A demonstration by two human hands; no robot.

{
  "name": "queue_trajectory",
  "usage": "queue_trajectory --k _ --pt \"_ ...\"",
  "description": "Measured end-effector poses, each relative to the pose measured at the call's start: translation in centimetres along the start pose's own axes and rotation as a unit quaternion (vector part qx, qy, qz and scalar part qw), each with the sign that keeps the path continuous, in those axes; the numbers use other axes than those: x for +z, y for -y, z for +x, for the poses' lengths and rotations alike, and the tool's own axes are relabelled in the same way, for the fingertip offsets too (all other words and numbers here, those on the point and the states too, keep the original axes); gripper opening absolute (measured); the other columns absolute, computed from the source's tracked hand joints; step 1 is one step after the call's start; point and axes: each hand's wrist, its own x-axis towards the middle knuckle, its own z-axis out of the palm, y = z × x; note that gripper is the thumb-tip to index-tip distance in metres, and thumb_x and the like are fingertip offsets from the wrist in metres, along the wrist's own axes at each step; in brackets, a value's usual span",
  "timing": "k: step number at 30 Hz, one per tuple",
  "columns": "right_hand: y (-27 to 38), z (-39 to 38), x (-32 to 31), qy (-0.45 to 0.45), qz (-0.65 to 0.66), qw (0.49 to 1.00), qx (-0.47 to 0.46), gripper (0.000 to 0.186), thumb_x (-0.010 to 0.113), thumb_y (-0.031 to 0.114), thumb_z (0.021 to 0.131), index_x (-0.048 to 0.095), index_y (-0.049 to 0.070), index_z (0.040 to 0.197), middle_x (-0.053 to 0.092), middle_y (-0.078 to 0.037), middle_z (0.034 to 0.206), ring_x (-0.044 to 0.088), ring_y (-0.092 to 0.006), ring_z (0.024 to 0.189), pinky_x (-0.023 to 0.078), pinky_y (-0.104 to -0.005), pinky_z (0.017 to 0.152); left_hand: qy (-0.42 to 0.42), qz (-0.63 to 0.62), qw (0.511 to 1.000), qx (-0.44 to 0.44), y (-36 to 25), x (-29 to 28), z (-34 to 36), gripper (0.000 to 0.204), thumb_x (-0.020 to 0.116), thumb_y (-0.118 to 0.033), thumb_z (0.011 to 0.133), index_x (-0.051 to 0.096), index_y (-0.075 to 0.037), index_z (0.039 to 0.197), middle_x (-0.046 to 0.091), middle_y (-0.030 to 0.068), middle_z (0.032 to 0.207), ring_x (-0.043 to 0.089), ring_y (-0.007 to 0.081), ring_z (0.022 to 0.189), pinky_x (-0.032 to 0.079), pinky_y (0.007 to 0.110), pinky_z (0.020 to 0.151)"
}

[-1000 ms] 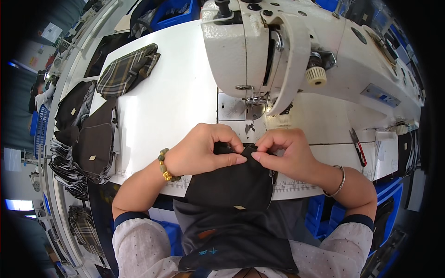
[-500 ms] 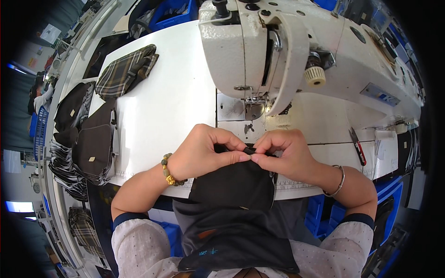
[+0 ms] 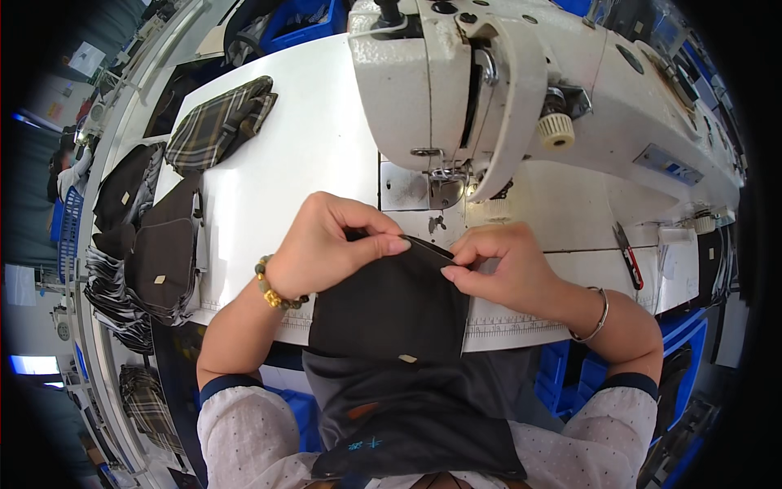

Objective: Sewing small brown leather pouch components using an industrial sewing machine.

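Observation:
A black fabric piece (image 3: 387, 314) with a small pale tab near its bottom lies over the table's front edge, below the sewing machine's presser foot (image 3: 446, 189). My left hand (image 3: 334, 240), wearing a bead bracelet, pinches the top edge of the fabric at its left part. Farther right on that edge, my right hand (image 3: 501, 261), with a metal bangle, pinches between thumb and fingers, and a narrow strip of the edge shows between the two hands. Red-and-black thread snips (image 3: 628, 259) lie to the right of my right hand.
The white sewing machine (image 3: 538, 98) fills the back right of the white table (image 3: 285, 138). Stacks of dark pieces (image 3: 159, 261) and folded plaid fabric (image 3: 212, 122) are at the left. Blue bins (image 3: 301, 20) sit behind and below. A partly visible co-worker (image 3: 75, 167) is at the far left.
My left hand has moved up and leftward along the edge, away from my right hand. The fabric's top edge is now stretched between them, and the piece has shifted slightly left.

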Motion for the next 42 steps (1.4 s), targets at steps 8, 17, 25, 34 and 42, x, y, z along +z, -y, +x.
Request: queue_trajectory --k 8,17,25,34,42 --pt "0.4 0.0 0.0 -0.017 0.017 1.000 -0.014 0.015 0.079 0.006 0.081 0.067 0.000 0.074 0.067 -0.002 0.071 0.059 -0.0065 0.062 0.047 -0.0232 0.057 0.016 0.012 1.000 -0.008 -0.4 -0.6 0.0 0.008 0.080 -0.004 0.085 0.078 0.003 0.090 0.073 0.0024 0.075 0.060 0.0031 0.068 0.048 0.020 0.060" --pt "0.9 0.2 0.0 -0.032 0.115 0.987 0.111 0.016 0.081 0.005 0.082 0.066 -0.003 0.081 0.070 -0.002 0.075 0.063 -0.0045 0.069 0.052 -0.0208 0.062 0.004 0.011 1.000 -0.016 -0.2 -0.6 -0.1 0.010 0.084 -0.003 0.082 0.077 0.002 0.088 0.072 0.0034 0.076 0.062 0.0053 0.068 0.049 0.021 0.062" --pt "0.4 0.2 -0.1 -0.011 0.098 0.991 0.089 0.029 0.081 0.004 0.082 0.071 -0.004 0.108 0.074 -0.004 0.079 0.063 -0.0036 0.068 0.053 -0.0210 0.065 -0.008 0.070 0.997 0.031 -0.7 -0.4 -0.8 0.011 0.085 -0.003 0.079 0.077 0.001 0.086 0.074 0.0062 0.078 0.067 0.0099 0.073 0.053 0.024 0.068" --pt "2.1 -0.1 -0.4 -0.014 -0.032 0.999 0.034 0.024 0.075 0.008 0.086 0.072 0.003 0.109 0.073 -0.008 0.078 0.066 -0.0120 0.065 0.052 -0.0263 0.063 -0.002 0.006 1.000 -0.013 0.4 0.2 0.2 0.013 0.079 -0.010 0.089 0.075 0.003 0.091 0.066 -0.0035 0.072 0.054 0.0013 0.065 0.045 0.019 0.060" --pt "6.2 -2.8 -1.0 0.068 -0.178 0.976 -0.103 0.025 0.071 0.007 0.086 0.072 0.008 0.111 0.073 -0.008 0.089 0.070 -0.0223 0.075 0.054 -0.0311 0.065 0.150 -0.105 0.983 -0.016 0.3 0.0 -0.2 0.011 0.068 -0.011 0.098 0.066 0.000 0.098 0.063 -0.0060 0.084 0.052 0.0001 0.077 0.044 0.018 0.071"
